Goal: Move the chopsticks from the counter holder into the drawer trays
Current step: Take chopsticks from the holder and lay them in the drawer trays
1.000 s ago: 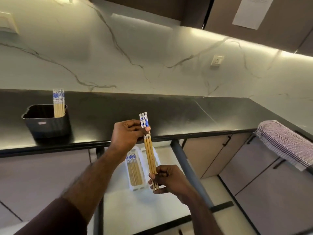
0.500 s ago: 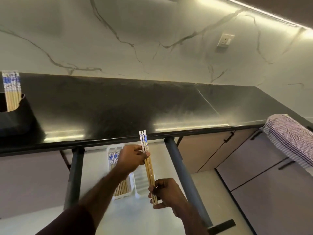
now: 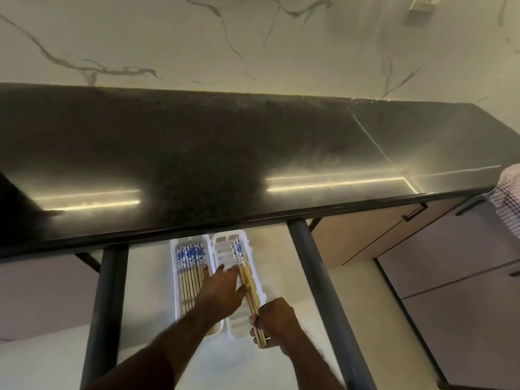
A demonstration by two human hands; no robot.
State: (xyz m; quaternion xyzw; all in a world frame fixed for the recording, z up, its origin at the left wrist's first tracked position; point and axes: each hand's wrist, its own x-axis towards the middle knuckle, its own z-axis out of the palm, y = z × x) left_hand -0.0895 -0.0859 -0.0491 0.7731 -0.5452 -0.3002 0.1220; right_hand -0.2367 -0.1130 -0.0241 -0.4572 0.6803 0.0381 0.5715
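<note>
Black polished stone is forming the desk (image 3: 197, 153), its rounded front edge overhanging the back of an open drawer (image 3: 146, 291), so only the forward stretch of the drawer floor is lying free for movement. Two dark drawer rails (image 3: 105, 305) are bounding that pale floor on either side, the right one (image 3: 318, 291) running just beside the right hand (image 3: 277, 322). Two white slotted plastic trays are sitting side by side in the drawer; the left tray (image 3: 176, 294) is carrying a flat row of bamboo chopsticks (image 3: 190, 266) with blue-and-white patterned tops pointing toward the desk edge. The right hand is making a closed grip around the thin lower ends of a small bundle of held chopsticks (image 3: 244, 274), which is slanting over the right tray (image 3: 225, 249), its patterned tops near the tray's far end. The left hand (image 3: 222, 291) is spreading its fingers nearly straight over the divide between the trays, with its thumb touching the bundle's middle. A striped cloth (image 3: 509, 198) is hanging at the far right edge, well apart, above beige cabinet fronts (image 3: 394, 237). A veined marble wall (image 3: 197, 38) is rising behind the desk.
</note>
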